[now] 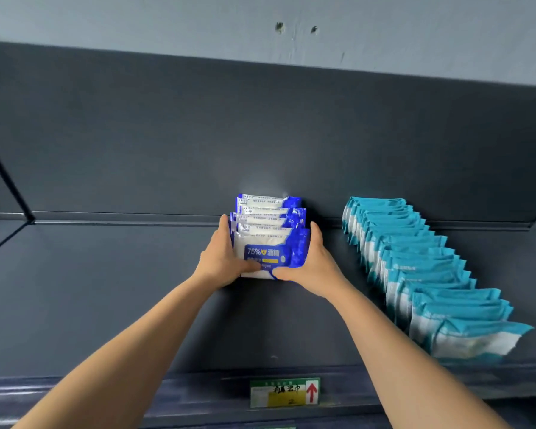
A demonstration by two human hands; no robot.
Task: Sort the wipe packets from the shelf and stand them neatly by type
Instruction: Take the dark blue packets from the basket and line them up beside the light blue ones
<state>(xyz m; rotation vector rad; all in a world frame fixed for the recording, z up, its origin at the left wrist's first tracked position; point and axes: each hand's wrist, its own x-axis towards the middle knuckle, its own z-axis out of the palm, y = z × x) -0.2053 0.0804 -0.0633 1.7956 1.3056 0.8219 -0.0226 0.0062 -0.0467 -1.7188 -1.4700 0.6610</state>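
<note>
Two hands press a row of dark-blue wipe packets together on a dark shelf.

At 9 o'clock of the stack, the left hand (222, 258) cups the near-left side of the dark-blue packets (268, 233), thumb across the front packet's lower face, its grip clamped on the stack. The packets stand upright in a short row at centre, running back to the shelf's rear wall. At 3 o'clock of the stack, the right hand (311, 263) grasps the right side likewise. Well apart at 3 o'clock, a long row of teal packets (427, 274) stands leaning, reaching toward the shelf (106, 289) front edge. At 6 o'clock, a green label (284, 392) with a red arrow sits on the shelf lip.
</note>
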